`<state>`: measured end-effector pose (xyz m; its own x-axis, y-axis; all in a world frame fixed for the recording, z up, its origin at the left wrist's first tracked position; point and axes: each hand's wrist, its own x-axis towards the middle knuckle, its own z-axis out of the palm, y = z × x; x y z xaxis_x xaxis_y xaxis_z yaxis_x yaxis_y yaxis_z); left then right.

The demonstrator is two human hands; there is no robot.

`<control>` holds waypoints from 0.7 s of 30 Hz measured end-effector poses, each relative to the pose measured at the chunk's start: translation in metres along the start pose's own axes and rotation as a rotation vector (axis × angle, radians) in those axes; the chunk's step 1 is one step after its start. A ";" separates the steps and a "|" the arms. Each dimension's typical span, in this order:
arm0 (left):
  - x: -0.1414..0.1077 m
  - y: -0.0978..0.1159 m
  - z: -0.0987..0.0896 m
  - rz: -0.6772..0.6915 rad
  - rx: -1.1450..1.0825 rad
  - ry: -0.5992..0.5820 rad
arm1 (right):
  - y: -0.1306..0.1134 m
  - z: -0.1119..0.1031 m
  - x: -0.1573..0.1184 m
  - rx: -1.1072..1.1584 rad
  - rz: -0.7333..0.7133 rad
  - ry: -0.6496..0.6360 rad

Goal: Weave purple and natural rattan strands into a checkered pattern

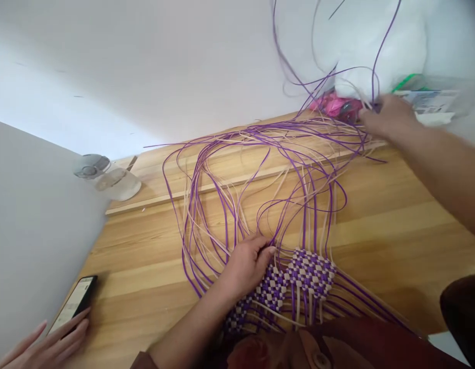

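I see my left hand (248, 261) lying on the near part of the worktop (394, 230), fingers curled loosely and pressing down on the left end of a purple-and-cream woven strip (294, 282). The weave sits near the front edge, in the middle. From it, long loose purple and cream strands (260, 169) loop away across the worktop towards the far wall. My right hand (389, 117) reaches far right, fingers closed around the far ends of those strands, beside something pink (333, 106); the grip itself is blurred. A clear lidded jar (108, 177) stands far left. At the near left corner, another person's hand (45, 346) rests just beside a phone (74, 302).
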<state>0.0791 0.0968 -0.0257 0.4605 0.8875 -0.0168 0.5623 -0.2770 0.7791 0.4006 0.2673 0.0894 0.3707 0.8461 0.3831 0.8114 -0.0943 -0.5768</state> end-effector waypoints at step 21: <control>0.198 -0.058 -0.127 -0.207 0.785 0.379 | -0.006 0.050 -0.255 0.244 -0.906 -0.847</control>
<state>0.0505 0.3348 0.0056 0.1180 0.9712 0.2070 0.9809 -0.1465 0.1283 0.2786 0.0786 -0.0404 -0.7512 0.6348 0.1810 0.4844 0.7164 -0.5021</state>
